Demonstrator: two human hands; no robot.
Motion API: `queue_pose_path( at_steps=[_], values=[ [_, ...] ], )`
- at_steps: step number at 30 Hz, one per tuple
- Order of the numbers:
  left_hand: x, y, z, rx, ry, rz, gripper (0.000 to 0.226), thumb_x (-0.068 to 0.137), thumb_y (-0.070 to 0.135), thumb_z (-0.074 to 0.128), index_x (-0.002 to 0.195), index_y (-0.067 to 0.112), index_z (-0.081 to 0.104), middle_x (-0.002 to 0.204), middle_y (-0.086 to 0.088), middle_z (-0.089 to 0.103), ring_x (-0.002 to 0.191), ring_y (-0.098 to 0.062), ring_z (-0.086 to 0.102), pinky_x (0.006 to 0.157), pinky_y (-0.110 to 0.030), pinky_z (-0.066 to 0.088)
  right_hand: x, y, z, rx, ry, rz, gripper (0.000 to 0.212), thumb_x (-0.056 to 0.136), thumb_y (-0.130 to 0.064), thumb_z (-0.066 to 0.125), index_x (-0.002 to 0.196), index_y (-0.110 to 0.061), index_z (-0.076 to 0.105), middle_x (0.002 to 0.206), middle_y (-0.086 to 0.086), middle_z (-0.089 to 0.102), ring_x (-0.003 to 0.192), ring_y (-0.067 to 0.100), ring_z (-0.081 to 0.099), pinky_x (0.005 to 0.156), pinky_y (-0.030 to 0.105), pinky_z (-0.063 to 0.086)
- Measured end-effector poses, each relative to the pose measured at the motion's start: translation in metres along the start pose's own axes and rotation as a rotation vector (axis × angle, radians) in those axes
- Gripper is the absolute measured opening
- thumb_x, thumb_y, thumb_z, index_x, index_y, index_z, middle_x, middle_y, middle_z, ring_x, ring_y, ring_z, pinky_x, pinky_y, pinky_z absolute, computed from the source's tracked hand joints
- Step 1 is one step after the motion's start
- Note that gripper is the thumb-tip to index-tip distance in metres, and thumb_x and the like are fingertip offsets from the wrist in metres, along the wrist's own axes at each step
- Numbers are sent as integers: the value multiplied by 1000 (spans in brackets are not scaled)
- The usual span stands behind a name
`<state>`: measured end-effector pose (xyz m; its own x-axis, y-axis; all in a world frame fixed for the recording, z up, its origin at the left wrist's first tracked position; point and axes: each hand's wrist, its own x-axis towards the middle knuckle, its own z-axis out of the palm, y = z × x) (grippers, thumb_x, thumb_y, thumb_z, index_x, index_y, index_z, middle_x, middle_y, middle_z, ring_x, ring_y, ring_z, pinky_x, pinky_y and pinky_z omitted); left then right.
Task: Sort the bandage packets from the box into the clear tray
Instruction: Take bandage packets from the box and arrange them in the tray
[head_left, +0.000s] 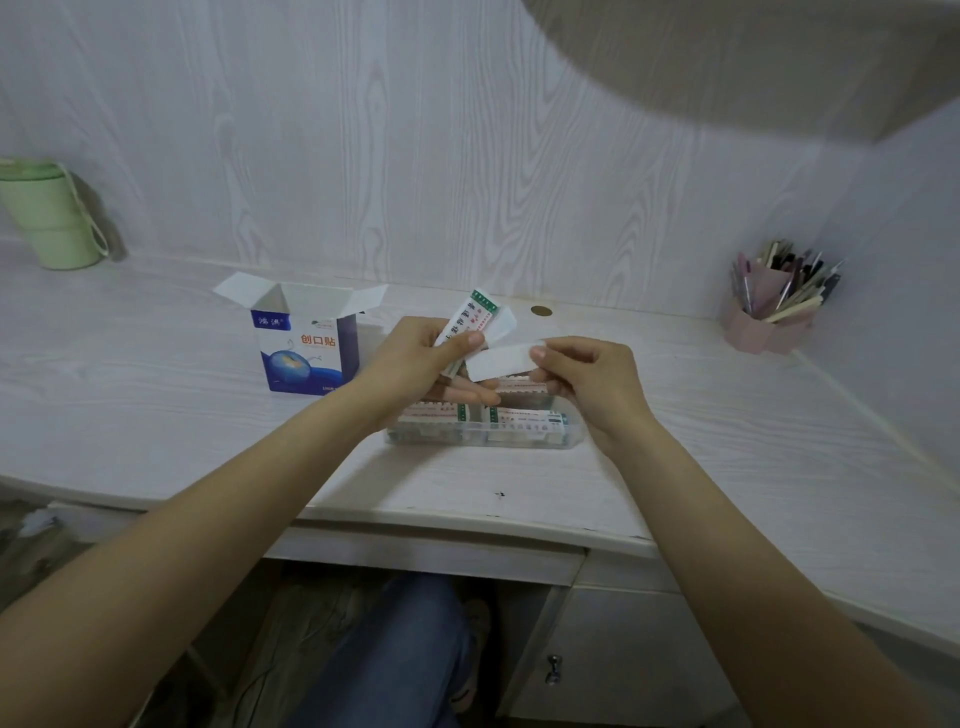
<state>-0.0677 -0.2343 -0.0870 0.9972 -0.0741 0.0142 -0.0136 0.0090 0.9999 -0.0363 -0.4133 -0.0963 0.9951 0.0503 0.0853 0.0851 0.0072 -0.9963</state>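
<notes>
Pale wood-grain surface (156, 364), box (306, 348) at 10 o'clock. Left hand (415, 358) grips packet stack (470, 319); right hand (592, 379) pinches one packet (498, 361). Peel it clear, then lay it flat in clear tray (483, 434).

Over the clear tray (483, 434) my left hand (415, 358) with its fan of packets (470, 325) and my right hand (587, 384) with one white packet (501, 359) crowd the air, so the way straight down into it is blocked by my own fingers. The open box (306, 343) stands just left of the tray with its flaps spread, narrowing any reach from that side. To the right the desk (701, 415) lies bare as far as the pink pen holder (769, 322), the near edge before the tray is free too, and the green cup (49, 218) stands well off at far left.
</notes>
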Motion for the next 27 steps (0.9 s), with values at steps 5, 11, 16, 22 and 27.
queue_pose_path(
  at_steps=[5,11,16,22,27],
  values=[
    [5,-1,-3,66,96,32,18,96,17,51,93,3,61,73,-15,70,58,-21,70,48,-19,54,2,3,-12,124,-13,52,17,87,-13,66,77,1,68,72,9,68,68,12,66,72,18,56],
    [6,-1,1,38,93,46,18,97,17,51,91,3,61,72,-16,70,59,-22,71,48,-19,53,5,13,-20,-416,1,-66,10,75,-4,76,71,-12,71,73,4,69,70,12,63,72,21,52],
    [6,-1,3,37,82,45,19,97,17,51,90,3,61,70,-14,70,59,-23,71,48,-20,53,5,15,-13,-822,-42,-167,4,78,-6,73,76,-9,74,69,-3,65,65,3,56,56,1,38],
    [6,-1,3,59,81,41,18,97,19,51,91,5,61,71,-14,71,62,-24,71,51,-21,55,1,21,-2,-1124,-81,-224,4,81,-16,71,78,-17,72,79,-1,67,79,16,60,67,27,47],
    [6,-2,3,70,71,38,17,97,18,51,91,5,61,68,-11,71,60,-22,71,52,-22,56,0,18,0,-1169,-103,-281,5,82,-21,70,79,-17,73,78,-4,67,78,14,59,68,29,45]
  ],
)
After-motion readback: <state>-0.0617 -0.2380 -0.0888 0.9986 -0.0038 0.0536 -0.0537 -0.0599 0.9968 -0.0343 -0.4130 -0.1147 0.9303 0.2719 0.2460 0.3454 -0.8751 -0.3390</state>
